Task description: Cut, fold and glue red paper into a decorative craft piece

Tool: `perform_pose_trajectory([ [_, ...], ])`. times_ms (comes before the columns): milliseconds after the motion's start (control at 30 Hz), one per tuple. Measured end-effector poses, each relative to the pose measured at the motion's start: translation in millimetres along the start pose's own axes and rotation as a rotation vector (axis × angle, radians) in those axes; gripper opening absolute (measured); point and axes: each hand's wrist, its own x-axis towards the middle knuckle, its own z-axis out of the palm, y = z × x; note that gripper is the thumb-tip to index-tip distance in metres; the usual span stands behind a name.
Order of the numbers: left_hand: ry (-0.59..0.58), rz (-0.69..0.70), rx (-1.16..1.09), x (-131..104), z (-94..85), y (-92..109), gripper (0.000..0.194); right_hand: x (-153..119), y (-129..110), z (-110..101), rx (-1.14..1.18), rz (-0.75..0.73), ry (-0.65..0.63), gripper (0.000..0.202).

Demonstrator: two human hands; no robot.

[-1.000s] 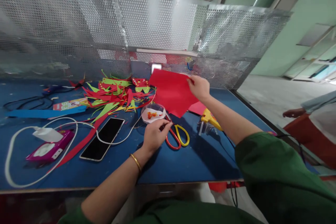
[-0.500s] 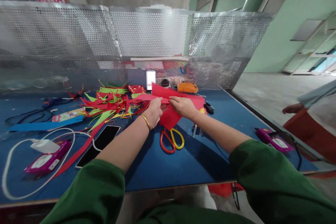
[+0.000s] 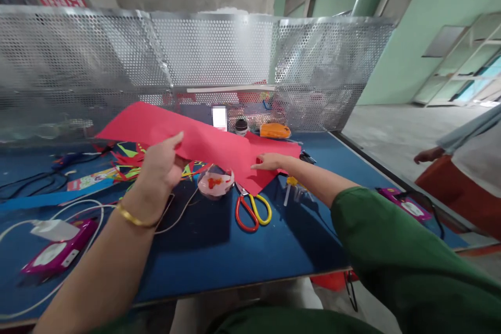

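Overlapping strips (image 3: 127,160) and scissors (image 3: 252,206), red paper (image 3: 211,142), held by left hand (image 3: 161,162), touches right hand (image 3: 269,162), grip unclear.

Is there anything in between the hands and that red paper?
Nothing visible: the left hand grips the red paper directly, and the right hand is on it too. The scissors lie at its near edge, not in between.

Red paper (image 3: 195,138), mid-frame, seen as smooth, matt. Behind, panel (image 3: 219,47) of perforated metal, shiny. Scissor handles (image 3: 247,214), lower centre, coated in glossy plastic.
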Motion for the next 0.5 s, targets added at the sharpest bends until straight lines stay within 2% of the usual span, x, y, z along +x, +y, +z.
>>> perform_pose_trajectory([
  [100, 0.040, 0.060, 0.087, -29, -41.9, 20, 0.020, 8, -6, 8, -0.056, 0.086, -0.027, 0.037],
  [133, 0.015, 0.049, 0.126, -38, -55.7, 24, 0.022, 11, -6, 10, -0.070, 0.113, -0.033, 0.037],
  [167, 0.034, 0.086, 0.152, -46, -68.8, 26, 0.024, 14, -6, 10, -0.083, 0.139, -0.040, 0.037],
  [200, 0.049, 0.061, 0.194, -54, -80.8, 27, 0.024, 17, -5, 10, -0.093, 0.163, -0.048, 0.038],
  [267, 0.147, 0.067, 0.247, -68, -100.7, 25, 0.027, 22, -1, 8, -0.112, 0.204, -0.066, 0.037],
  [333, 0.170, 0.072, 0.289, -79, -114.9, 18, 0.027, 26, 3, 6, -0.128, 0.223, -0.085, 0.037],
  [500, 0.293, -0.101, 0.268, -95, -131.7, -4, 0.036, 30, 7, 7, -0.166, 0.227, -0.120, 0.035],
])
